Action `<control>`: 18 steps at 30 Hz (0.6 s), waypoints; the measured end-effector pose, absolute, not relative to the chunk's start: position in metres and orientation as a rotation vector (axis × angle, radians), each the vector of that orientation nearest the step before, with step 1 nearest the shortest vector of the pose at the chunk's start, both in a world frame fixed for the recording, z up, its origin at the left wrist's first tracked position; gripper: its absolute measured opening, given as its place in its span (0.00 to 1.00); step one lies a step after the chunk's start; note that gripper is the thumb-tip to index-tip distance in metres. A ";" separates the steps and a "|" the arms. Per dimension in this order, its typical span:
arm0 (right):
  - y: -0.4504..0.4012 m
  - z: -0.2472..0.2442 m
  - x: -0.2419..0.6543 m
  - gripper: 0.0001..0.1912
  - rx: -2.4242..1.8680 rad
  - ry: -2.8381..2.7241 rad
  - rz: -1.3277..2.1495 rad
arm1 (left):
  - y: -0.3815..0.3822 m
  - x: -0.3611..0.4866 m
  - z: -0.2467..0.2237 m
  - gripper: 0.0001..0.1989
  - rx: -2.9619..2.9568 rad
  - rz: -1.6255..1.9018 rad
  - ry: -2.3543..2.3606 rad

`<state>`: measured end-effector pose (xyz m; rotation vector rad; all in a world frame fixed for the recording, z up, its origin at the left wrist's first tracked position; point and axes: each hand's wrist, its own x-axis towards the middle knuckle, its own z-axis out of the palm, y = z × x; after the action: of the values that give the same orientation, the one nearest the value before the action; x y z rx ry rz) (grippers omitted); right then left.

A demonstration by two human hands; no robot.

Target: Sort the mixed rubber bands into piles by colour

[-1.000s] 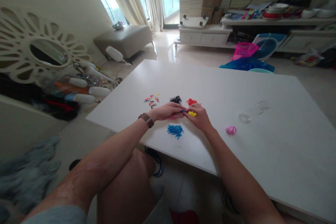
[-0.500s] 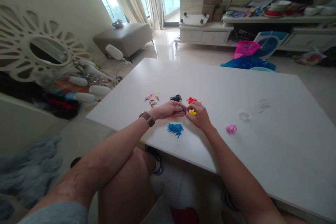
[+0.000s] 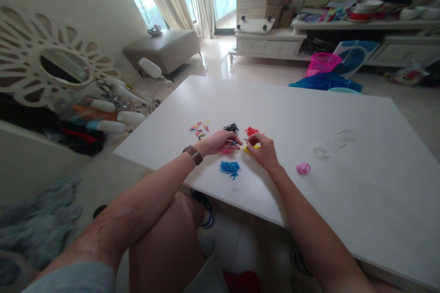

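Observation:
My left hand (image 3: 223, 142) is over the white table (image 3: 275, 105), its fingers round a small blue band (image 3: 234, 143). Just to its right, my right hand (image 3: 261, 147) pinches a small dark band (image 3: 245, 139) between thumb and forefinger. Behind the hands lie a black pile of bands (image 3: 231, 127) and a red pile (image 3: 252, 131). A yellow pile (image 3: 247, 149) and a pink pile (image 3: 226, 151) are partly hidden by the hands. Nearer me is a blue pile (image 3: 230, 169). Several small mixed-colour loops (image 3: 199, 131) lie at the left.
A pink round object (image 3: 303, 168) and a clear bottle-like container (image 3: 321, 152) stand or lie on the table's right part. Beyond the far edge are a blue plastic bag (image 3: 326, 81) and a pink basket (image 3: 322, 63). My legs are below the near edge.
My hands have moved slightly apart, opening a gap between their fingertips. The dark band at my right fingertips now shows, and more of the pink pile is visible.

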<state>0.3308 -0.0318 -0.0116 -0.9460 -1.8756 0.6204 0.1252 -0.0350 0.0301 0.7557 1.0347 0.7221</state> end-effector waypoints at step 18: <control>-0.031 -0.010 0.331 0.05 -0.811 -1.950 0.641 | -0.033 0.137 0.026 0.08 0.931 0.796 1.085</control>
<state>0.3306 -0.0307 -0.0099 -0.8108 -1.9499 0.6410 0.1374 -0.0326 0.0257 0.9314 1.0850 0.7962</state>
